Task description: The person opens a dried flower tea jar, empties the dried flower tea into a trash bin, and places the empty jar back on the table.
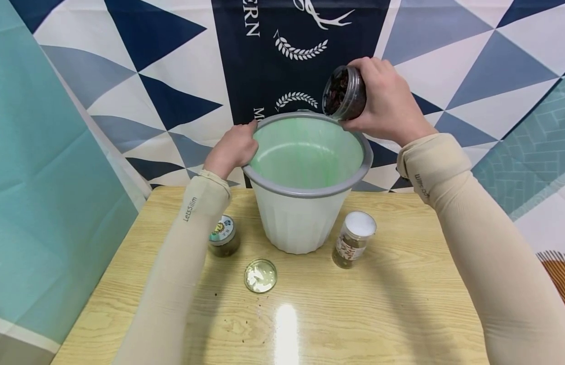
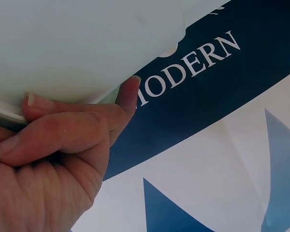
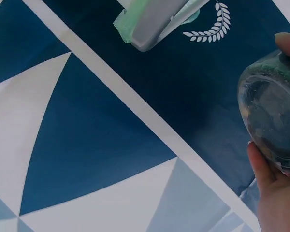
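Observation:
A white trash bin [image 1: 300, 223] with a grey rim and a pale green liner stands on the table. My left hand [image 1: 234, 146] grips its rim at the left; in the left wrist view the curled fingers [image 2: 72, 133] show against the white wall. Above the rim's right side, my right hand [image 1: 388, 99] holds a clear jar [image 1: 355, 96] tipped sideways, its uncovered mouth facing left over the bin. Dark, dried-looking pieces fill the jar. From the right wrist, the jar's clear base [image 3: 273, 121] is seen, with fingers around it.
A clear round lid [image 1: 260, 276] lies in front of the bin, with dark crumbs scattered near it. Left of the bin stands a small labelled jar [image 1: 224, 237], partly behind my left forearm. A white-capped jar [image 1: 352, 241] stands at right. A patterned cloth [image 1: 182, 66] hangs behind the table.

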### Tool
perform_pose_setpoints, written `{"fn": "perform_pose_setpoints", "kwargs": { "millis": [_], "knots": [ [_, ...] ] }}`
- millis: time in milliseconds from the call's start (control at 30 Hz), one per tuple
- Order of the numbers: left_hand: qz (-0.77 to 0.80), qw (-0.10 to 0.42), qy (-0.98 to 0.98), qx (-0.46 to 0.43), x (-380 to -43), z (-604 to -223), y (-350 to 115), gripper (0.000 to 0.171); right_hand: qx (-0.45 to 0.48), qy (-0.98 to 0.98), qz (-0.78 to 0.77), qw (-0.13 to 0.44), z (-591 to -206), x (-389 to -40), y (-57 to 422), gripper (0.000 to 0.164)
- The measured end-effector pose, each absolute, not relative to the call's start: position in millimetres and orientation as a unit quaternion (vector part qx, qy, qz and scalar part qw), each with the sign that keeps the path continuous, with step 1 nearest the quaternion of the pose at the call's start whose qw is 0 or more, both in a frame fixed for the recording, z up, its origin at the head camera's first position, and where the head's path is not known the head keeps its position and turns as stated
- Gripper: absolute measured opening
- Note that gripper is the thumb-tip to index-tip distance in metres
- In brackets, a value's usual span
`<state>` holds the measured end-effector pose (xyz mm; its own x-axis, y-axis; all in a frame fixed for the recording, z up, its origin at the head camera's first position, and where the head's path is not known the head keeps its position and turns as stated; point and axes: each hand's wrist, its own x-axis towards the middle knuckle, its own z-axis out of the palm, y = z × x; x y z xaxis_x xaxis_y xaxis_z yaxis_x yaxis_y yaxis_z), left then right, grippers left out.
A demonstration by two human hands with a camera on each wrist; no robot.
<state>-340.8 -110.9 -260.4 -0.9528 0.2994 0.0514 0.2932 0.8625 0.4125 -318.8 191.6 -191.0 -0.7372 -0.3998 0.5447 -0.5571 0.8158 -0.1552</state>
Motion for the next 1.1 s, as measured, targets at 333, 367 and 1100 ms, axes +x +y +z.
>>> {"fn": "perform_pose_setpoints", "kwargs": {
  "millis": [333,367,1100],
  "knots": [
    [0.215,0.018,0.965,0.148,-339.3,-259.8,-111.4,0.066,0.283,-0.913,0.054,0.29,-186.7,-319.7,184.9,0.089],
    [0.215,0.018,0.965,0.149,-339.3,-259.8,-111.5,0.066,0.282,-0.913,0.052,0.29,-186.6,-319.7,184.9,0.088],
    [0.215,0.028,0.967,0.134,-339.1,-260.1,-110.1,0.068,0.288,-0.905,0.02,0.313,-182.6,-320.0,192.2,0.088]
  ]
}}
